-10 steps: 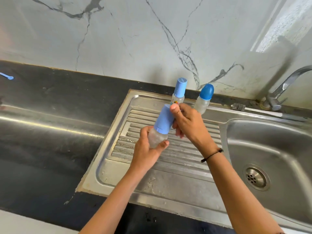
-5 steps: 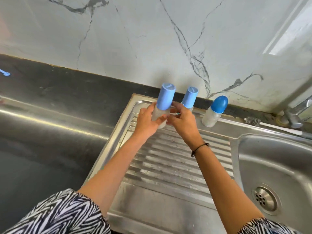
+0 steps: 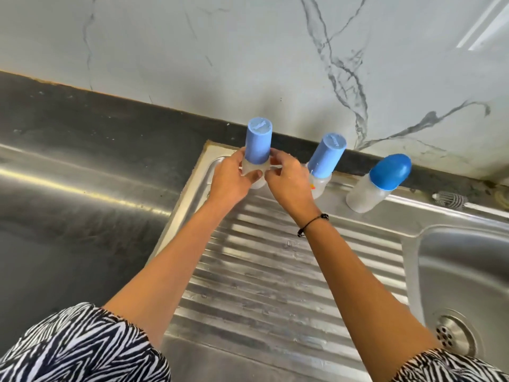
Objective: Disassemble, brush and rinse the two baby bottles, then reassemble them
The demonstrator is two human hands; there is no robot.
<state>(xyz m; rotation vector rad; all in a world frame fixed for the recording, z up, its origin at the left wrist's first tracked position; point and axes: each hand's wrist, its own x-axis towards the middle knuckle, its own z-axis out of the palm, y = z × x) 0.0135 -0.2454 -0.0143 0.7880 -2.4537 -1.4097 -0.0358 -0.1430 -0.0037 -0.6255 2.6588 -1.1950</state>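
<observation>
3 bottles stand upright in a row along the back edge of the steel draining board (image 3: 264,271), near the marble wall (image 3: 248,51). The left bottle (image 3: 257,150), with a tall light-blue cap, stands at the back left corner of the board. The left hand (image 3: 231,180) curls its grip round the clear base from the left; the right hand (image 3: 286,180) pinches the same base from the right, fingertips meeting the left hand's. The middle bottle (image 3: 325,158), same cap type, stands just beside the right hand, free of any grip. The third bottle (image 3: 377,183), with a rounded darker-blue cap, stands apart further right. A bottle brush (image 3: 449,199) lies at the back edge, right of it. The sink basin (image 3: 468,271) with its drain (image 3: 451,334) occupies the right side. A dark worktop (image 3: 82,119) lies left.
</observation>
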